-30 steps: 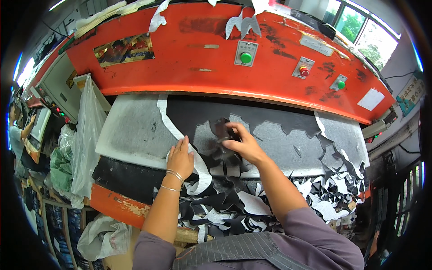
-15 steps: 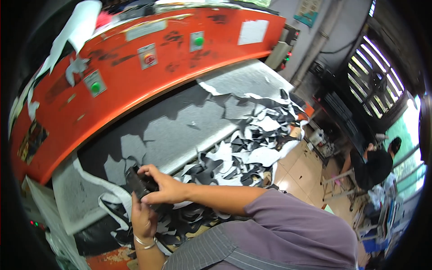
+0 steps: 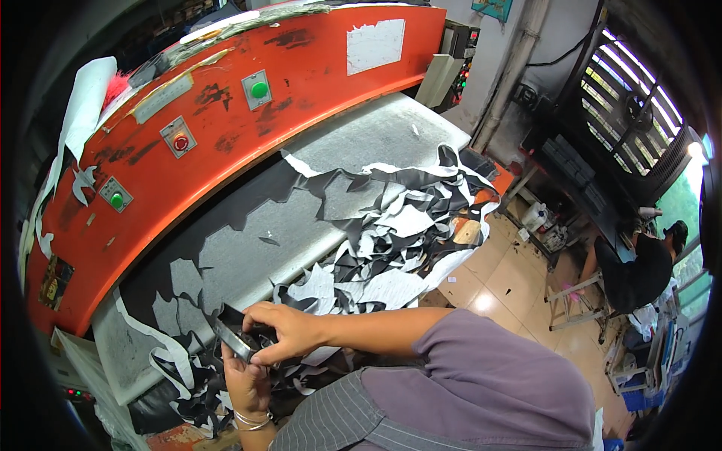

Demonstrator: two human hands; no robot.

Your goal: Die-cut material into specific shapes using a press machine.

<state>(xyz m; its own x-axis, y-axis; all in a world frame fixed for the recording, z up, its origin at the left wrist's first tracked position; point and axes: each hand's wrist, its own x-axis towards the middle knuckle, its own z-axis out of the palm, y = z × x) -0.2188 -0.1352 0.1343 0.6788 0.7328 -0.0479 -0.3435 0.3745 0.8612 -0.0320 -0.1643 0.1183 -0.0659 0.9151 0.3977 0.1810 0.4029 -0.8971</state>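
Observation:
A dark metal cutting die (image 3: pixel 232 340) with a shiny rim is held in front of my body, over the near left side of the press bed. From below, my left hand (image 3: pixel 247 382) grips its lower end. My right hand (image 3: pixel 284 331) is closed around its right side, with the thumb near the lower rim. Beyond my hands, a black sheet (image 3: pixel 226 210) with a jagged cut edge lies on the grey press bed (image 3: pixel 361 139). Black and white scraps (image 3: pixel 376 255) are heaped along the near edge of the bed.
An orange press beam (image 3: pixel 226 98) with green and red buttons spans the far side. A white scrap strip (image 3: pixel 174 357) hangs at the left. On the right, a person (image 3: pixel 639 270) in black sits by a dark table, and a tiled floor (image 3: pixel 489 278) lies between.
The view has swung, so the press sits farther left in the picture. The die has tilted in my hands and now shows its shiny rim; both hands still hold it.

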